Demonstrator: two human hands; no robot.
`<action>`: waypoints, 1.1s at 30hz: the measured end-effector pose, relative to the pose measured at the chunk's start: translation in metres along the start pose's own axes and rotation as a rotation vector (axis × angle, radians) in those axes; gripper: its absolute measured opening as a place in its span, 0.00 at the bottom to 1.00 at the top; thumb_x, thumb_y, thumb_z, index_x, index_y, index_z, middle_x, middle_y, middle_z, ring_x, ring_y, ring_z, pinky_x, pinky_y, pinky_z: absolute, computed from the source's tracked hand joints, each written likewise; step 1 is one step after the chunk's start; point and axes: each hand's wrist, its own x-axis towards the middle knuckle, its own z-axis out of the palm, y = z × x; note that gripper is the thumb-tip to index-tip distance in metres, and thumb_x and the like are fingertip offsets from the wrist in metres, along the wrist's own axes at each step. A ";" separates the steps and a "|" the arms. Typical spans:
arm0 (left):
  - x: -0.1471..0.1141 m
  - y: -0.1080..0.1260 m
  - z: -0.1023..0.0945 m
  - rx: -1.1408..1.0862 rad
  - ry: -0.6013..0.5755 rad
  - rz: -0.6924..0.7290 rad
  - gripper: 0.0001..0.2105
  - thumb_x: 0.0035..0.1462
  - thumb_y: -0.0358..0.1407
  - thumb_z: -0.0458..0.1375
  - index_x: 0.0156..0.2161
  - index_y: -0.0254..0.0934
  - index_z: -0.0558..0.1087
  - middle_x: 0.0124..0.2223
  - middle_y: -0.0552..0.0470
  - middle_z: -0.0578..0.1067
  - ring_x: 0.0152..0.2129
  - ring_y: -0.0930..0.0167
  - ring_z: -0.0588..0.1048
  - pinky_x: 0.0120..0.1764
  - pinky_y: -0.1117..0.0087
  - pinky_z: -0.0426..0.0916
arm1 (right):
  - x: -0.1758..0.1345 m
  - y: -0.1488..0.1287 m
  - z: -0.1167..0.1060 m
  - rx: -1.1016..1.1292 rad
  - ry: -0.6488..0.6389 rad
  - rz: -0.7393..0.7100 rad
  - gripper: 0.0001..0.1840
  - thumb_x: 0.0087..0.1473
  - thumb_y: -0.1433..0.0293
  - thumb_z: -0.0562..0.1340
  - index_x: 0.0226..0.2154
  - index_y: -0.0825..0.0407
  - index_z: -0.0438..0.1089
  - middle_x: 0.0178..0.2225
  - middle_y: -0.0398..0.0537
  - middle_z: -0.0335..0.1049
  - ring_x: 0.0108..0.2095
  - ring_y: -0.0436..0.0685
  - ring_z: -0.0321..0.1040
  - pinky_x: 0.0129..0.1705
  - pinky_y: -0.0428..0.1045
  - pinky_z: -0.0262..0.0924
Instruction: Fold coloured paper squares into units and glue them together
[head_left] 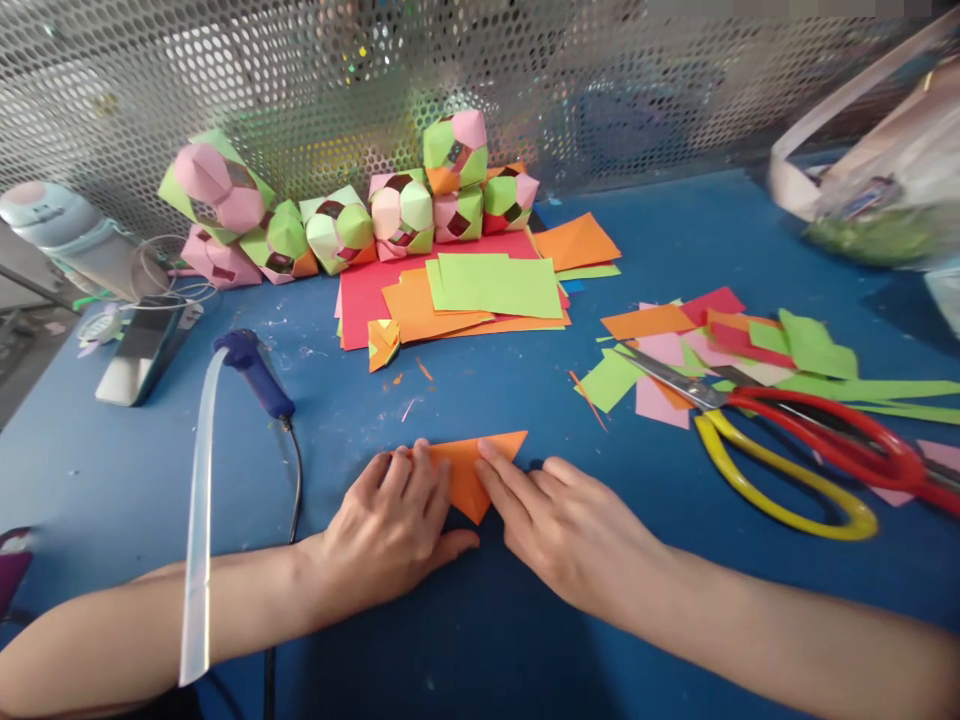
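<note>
A folded orange paper triangle (466, 488) lies on the blue table in front of me, its lowest point facing me. My left hand (388, 520) rests on its left part, fingers laid over the paper and thumb stretched out below. My right hand (562, 520) presses extended fingertips on the right part of the fold, with the other fingers bent. The hands cover much of the paper's left side. A small folded orange-and-yellow paper piece (383, 344) lies farther back, beside stacked green sheets (495, 285) and orange sheets (420, 308) on a red sheet (364, 295).
Several folded paper balls (401, 212) line the mesh panel (570, 90). Left are a blue glue gun (255, 372) with its glue stick (201, 520), a phone (139, 350) and a bottle (79, 235). Scissors (795, 440) lie on paper scraps (660, 350) at right, near a plastic bag (892, 200).
</note>
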 end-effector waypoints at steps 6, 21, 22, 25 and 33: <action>-0.002 -0.005 0.002 0.043 0.033 -0.055 0.26 0.58 0.48 0.49 0.40 0.20 0.72 0.36 0.31 0.76 0.31 0.60 0.75 0.32 0.63 0.69 | -0.003 0.004 -0.005 -0.051 0.004 0.034 0.21 0.52 0.75 0.54 0.46 0.66 0.69 0.49 0.70 0.65 0.22 0.53 0.67 0.31 0.53 0.56; 0.002 -0.021 0.008 -0.325 0.046 -0.022 0.14 0.57 0.35 0.52 0.46 0.29 0.67 0.52 0.35 0.69 0.46 0.60 0.70 0.45 0.60 0.69 | -0.003 0.026 0.007 0.198 0.177 0.057 0.20 0.55 0.78 0.52 0.51 0.64 0.62 0.52 0.63 0.65 0.40 0.58 0.70 0.37 0.53 0.60; 0.002 -0.021 0.009 -0.348 0.037 -0.017 0.14 0.57 0.34 0.52 0.47 0.29 0.67 0.52 0.35 0.69 0.45 0.61 0.71 0.44 0.59 0.69 | -0.001 0.027 0.006 0.214 0.186 0.074 0.21 0.55 0.78 0.53 0.52 0.64 0.61 0.52 0.63 0.64 0.41 0.58 0.70 0.37 0.53 0.60; 0.001 -0.022 0.013 -0.402 0.066 0.000 0.13 0.57 0.31 0.52 0.47 0.29 0.66 0.49 0.38 0.71 0.40 0.64 0.73 0.40 0.61 0.70 | 0.002 0.032 0.004 0.286 0.233 0.120 0.21 0.55 0.78 0.53 0.52 0.64 0.58 0.52 0.64 0.65 0.45 0.59 0.68 0.38 0.53 0.62; 0.004 -0.022 0.010 -0.741 0.192 -0.181 0.10 0.57 0.23 0.49 0.44 0.32 0.65 0.38 0.46 0.72 0.36 0.72 0.72 0.38 0.71 0.70 | 0.005 0.035 0.005 0.583 0.344 0.396 0.31 0.56 0.65 0.57 0.58 0.56 0.49 0.58 0.63 0.55 0.53 0.62 0.61 0.50 0.60 0.61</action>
